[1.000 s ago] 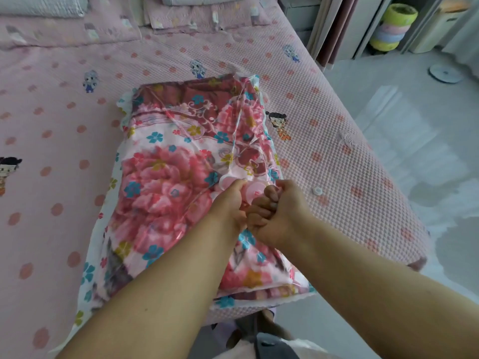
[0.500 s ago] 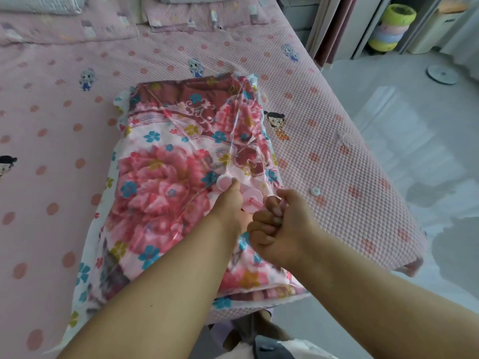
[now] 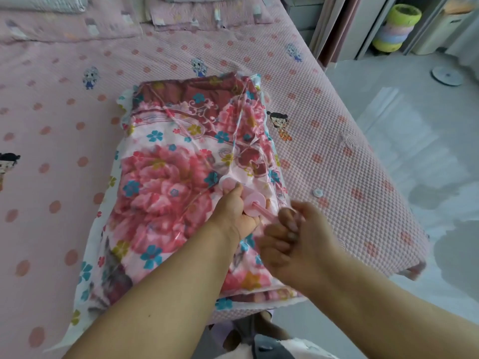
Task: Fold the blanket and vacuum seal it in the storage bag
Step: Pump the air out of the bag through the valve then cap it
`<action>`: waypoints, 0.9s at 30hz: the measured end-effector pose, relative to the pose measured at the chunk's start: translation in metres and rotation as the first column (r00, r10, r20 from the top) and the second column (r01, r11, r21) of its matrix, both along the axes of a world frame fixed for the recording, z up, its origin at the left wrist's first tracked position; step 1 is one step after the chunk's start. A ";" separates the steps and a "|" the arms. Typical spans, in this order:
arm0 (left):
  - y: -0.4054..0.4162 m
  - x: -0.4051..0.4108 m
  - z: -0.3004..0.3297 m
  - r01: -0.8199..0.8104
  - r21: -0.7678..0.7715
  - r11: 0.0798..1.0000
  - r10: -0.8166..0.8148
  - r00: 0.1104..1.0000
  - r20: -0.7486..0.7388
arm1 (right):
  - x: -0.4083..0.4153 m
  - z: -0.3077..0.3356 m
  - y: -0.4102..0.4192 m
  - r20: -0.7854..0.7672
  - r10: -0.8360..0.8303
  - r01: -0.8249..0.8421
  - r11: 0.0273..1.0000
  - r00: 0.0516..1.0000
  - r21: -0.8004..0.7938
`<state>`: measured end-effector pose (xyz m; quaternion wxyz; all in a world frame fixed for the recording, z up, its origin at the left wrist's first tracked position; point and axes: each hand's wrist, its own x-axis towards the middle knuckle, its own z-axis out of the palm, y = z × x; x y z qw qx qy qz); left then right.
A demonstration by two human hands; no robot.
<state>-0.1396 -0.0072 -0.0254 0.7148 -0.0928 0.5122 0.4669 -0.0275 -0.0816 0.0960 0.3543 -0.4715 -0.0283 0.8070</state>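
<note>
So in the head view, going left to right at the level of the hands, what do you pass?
Pink dotted bedsheet → storage bag with the blanket inside → left hand → pink hand pump → right hand → small white cap → grey floor.

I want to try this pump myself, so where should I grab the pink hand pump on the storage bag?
Hold the pink hand pump by its barrel with the left hand, close to the storage bag, to steady it. With the right hand, grip the rod's end from the near side; the rod slants toward you.

1 blanket point(image 3: 166, 182), 1 bag point(image 3: 85, 270), maybe 1 pump point(image 3: 252, 203).
</note>
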 end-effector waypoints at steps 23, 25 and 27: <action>-0.003 -0.002 0.008 0.132 -0.026 0.991 -0.132 0.991 0.011 | -0.023 -0.015 0.030 0.155 0.000 0.001 1.000 0.988 -0.008; 0.000 -0.002 0.003 0.038 -0.007 0.999 -0.038 0.999 0.022 | -0.011 -0.004 0.014 0.070 0.034 -0.035 0.999 0.997 0.017; -0.001 -0.001 0.003 -0.076 0.034 0.997 0.073 0.995 0.073 | 0.003 0.013 -0.005 -0.013 0.019 -0.020 0.999 1.000 -0.040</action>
